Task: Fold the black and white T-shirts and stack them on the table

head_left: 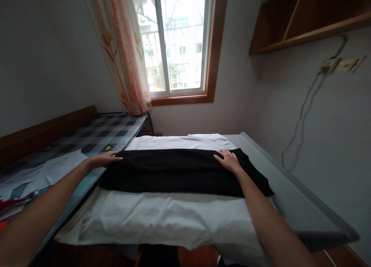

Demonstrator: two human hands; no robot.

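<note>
The left forearm (pixel 59 197) and right forearm (pixel 268 218) are both bare and slender, tapering evenly to narrow wrists. The left hand (pixel 102 160) and right hand (pixel 229 161) are bare too, with slim fingers (pixel 226 153). Below the surface's (pixel 292 195) near edge, a black patch (pixel 159 256) may be trousers, though shadow blurs it.

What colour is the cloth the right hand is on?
The cloth is black, seen best in the head view.

Left hand (pixel 100 160) at left corner of black cloth (pixel 174 172), right hand (pixel 228 161) spread near its right end, white cloth (pixel 174 218) beneath, checked mattress (pixel 116 124) at left, window (pixel 182 58) beyond
</note>
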